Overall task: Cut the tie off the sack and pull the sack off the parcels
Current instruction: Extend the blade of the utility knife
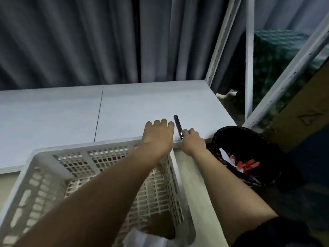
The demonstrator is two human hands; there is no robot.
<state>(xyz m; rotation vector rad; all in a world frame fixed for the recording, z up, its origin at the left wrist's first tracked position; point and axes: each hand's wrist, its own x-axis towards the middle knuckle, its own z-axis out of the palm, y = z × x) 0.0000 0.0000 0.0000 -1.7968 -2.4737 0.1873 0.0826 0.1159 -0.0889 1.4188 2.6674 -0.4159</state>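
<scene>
We note the right hand (pixel 191 139) at the near edge of the tabletop (pixel 53 111), its grip apparently pinching the cutter (pixel 178 127); left hand (pixel 158 135) lies flat at nine o'clock, steadying. No sack visible.

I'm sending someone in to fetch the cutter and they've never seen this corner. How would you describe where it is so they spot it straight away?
Find the pale grey table in front of the curtain. Near its front right corner, above the black waste bin, a slim dark knife lies on the top between the person's left hand and right hand. It is the only loose thing on the table, narrow and dark, with a shiny metal end nearest the edge.
</scene>
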